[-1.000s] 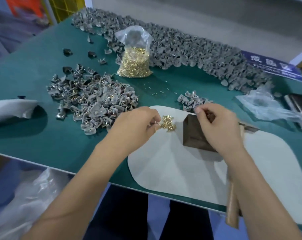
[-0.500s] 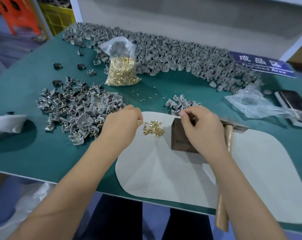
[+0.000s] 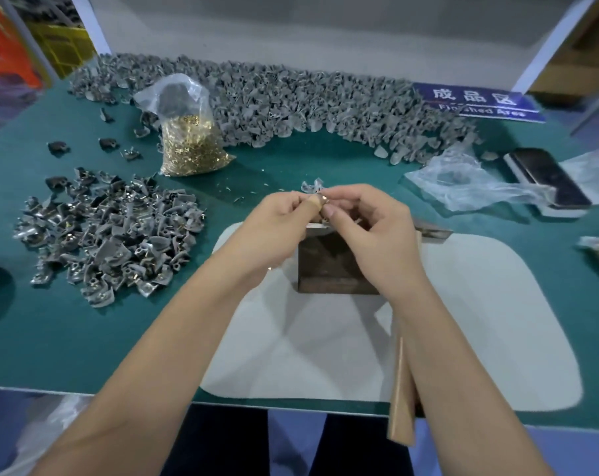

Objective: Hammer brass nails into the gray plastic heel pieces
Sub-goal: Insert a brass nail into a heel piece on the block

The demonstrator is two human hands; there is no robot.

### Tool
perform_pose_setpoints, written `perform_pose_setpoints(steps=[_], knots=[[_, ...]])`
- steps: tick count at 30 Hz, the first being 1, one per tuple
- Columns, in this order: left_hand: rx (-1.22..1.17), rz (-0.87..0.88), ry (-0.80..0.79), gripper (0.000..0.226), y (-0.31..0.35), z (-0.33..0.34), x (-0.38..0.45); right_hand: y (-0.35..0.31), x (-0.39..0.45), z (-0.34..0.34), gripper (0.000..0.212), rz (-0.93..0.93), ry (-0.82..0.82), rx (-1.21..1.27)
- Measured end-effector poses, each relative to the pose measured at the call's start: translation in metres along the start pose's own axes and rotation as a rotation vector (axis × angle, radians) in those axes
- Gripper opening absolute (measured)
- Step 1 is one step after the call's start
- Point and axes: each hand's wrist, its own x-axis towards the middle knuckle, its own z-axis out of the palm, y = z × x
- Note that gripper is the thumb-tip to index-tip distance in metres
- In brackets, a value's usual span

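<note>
A worker's left hand (image 3: pixel 277 223) and right hand (image 3: pixel 370 235) meet above a dark wooden block (image 3: pixel 329 266), fingertips pinched on a small brass nail (image 3: pixel 323 199); whether a gray plastic heel piece sits between them cannot be told.

At nine o'clock lies a heap of gray heel pieces showing brass glints (image 3: pixel 109 231), seemingly nailed; a far larger gray bank (image 3: pixel 308 104) curves from eleven to two o'clock, so much work appears left. A clear bag of brass nails (image 3: pixel 191 146) stands at eleven. The wooden-handled hammer (image 3: pixel 402 389) lies unheld under the right forearm, on the pale gray pad (image 3: pixel 480 321).
</note>
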Motion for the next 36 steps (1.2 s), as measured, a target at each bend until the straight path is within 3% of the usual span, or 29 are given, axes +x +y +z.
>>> perform_pose_setpoints(steps=[3, 7, 10, 12, 16, 23, 27, 30, 36], knots=[[-0.068, -0.055, -0.069, 0.031, 0.0, -0.006, 0.011, 0.002, 0.003, -0.005, 0.014, 0.06, 0.036, 0.094], [-0.013, 0.014, -0.158, 0.026, 0.001, -0.021, 0.024, 0.008, 0.006, -0.007, 0.005, 0.133, 0.081, 0.131], [0.227, 0.159, 0.104, 0.011, -0.006, -0.026, 0.052, 0.013, 0.006, -0.006, 0.007, 0.163, 0.14, 0.121], [0.542, 0.202, 0.195, 0.01, -0.013, -0.029, 0.071, 0.015, 0.006, -0.006, 0.008, 0.176, 0.16, 0.125], [0.905, 0.154, 0.102, 0.026, -0.029, -0.031, 0.1, 0.016, 0.007, -0.006, 0.009, 0.188, 0.185, 0.155], [1.022, 0.089, 0.07, 0.027, -0.022, -0.021, 0.122, 0.015, 0.007, -0.007, 0.009, 0.17, 0.191, 0.131], [1.022, 0.055, 0.121, 0.013, -0.017, -0.02, 0.119, 0.014, 0.007, -0.007, 0.012, 0.163, 0.2, 0.127], [0.975, 0.143, 0.272, 0.012, -0.017, -0.024, 0.102, 0.014, 0.007, -0.009, 0.014, 0.179, 0.231, 0.124], [0.462, 0.412, 0.175, 0.012, -0.026, -0.008, 0.04, 0.012, 0.007, -0.007, 0.023, 0.176, 0.227, 0.098]])
